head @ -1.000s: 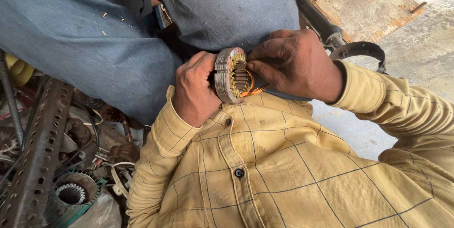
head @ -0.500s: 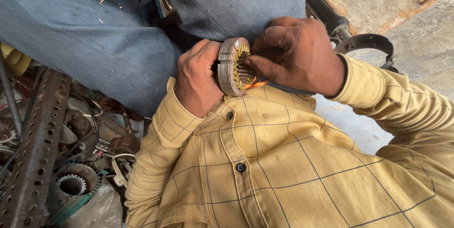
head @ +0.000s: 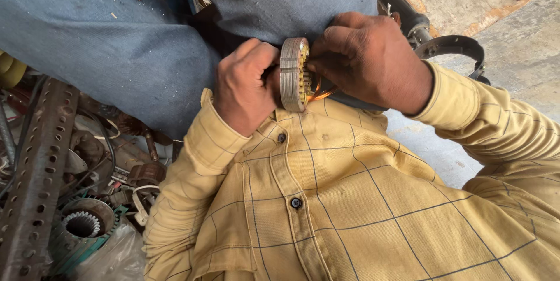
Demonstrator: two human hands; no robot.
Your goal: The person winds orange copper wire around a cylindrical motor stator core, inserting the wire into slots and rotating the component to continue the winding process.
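Against the chest, just above the top button of the yellow checked shirt (head: 350, 199), we see the one head view filled by two hands meeting over a small round part. Our left hand (head: 248, 88) is closed in a fist around the rim of a stator ring (head: 293, 74), a flat stack of grey metal plates seen almost edge-on, standing upright with its open face turned toward the right hand. Our right hand (head: 373, 59) is bent over that face, its fingertips pinched together on the copper wire (head: 319, 91) that shows orange inside the ring; a few strands curl out just below the fingers. Whether the fingers grip the wire itself or only press on the windings, we cannot tell, since the hand hides the contact.

Behind the hands lie blue denim trousers (head: 116, 42), touching both knuckles. Beyond the right wrist a dark round clamp (head: 452, 45) rests on the concrete floor (head: 513, 24). At the lower left of the floor, well apart from the hands, sits a heap of scrap: a rusty perforated angle bar (head: 35, 176), tangled cables, and a second toothed stator core (head: 81, 222) beside a clear plastic bag (head: 111, 257).
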